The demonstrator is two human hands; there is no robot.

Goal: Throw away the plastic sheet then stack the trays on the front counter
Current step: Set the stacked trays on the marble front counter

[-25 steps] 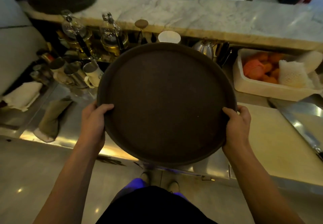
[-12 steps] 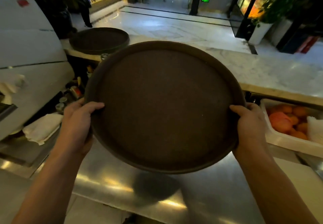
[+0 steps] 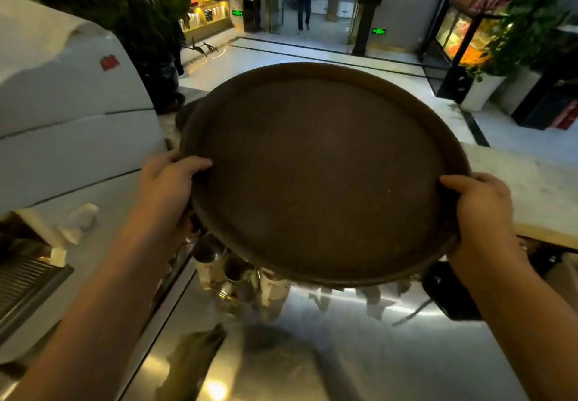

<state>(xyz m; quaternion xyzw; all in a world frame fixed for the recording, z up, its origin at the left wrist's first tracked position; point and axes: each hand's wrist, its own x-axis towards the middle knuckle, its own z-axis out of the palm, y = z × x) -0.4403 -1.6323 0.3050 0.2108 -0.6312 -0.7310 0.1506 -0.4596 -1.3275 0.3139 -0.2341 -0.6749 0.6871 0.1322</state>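
1. Now, on the left, my left hand (image 3: pixel 170 181) is closed on the rim of the round brown tray (image 3: pixel 325 175), thumb lying over the edge, fingers hidden beneath.
2. The tray has risen since a second ago: it was low over the steel worktop (image 3: pixel 359 353) then, and now hangs tilted toward me at the level of the marble front counter (image 3: pixel 531 188).
3. I judge that as the carry nearing its end, with the set-down not yet made.
4. Just past the tray's far-left edge a dark curved sliver (image 3: pixel 187 116) shows; it is probably the other tray waiting on the counter, though most of it is covered.
5. On the right, my right hand (image 3: pixel 481 210) is clamped on the opposite rim in the same way, thumb on top.
6. Under the tray, cups and metal jugs (image 3: pixel 231 272) are half hidden and blurred, and a black object (image 3: pixel 444 288) by my right wrist is too dim to name.
7. No plastic sheet is anywhere in view.
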